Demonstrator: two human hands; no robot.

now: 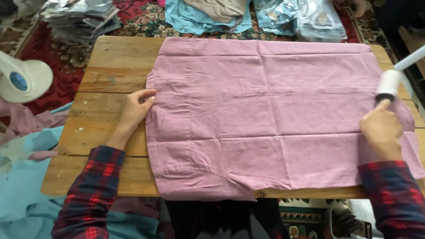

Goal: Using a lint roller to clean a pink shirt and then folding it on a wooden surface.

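Note:
A pink garment (274, 115) lies spread flat over a low wooden table (106, 71), creased in a grid of fold lines. My left hand (135, 108) rests at the cloth's left edge, fingers pinching or pressing that edge. My right hand (381, 128) is at the cloth's right edge and grips a white lint roller (388, 84), whose head stands on the fabric. Both arms wear a red and navy plaid sleeve.
Stacked packaged garments (79, 17) lie on the red patterned carpet at the back left. Folded blue and beige clothes (208, 13) and bagged items (305, 17) sit behind the table. A white device with a blue button (22, 77) stands left; blue cloth (26, 186) lies below it.

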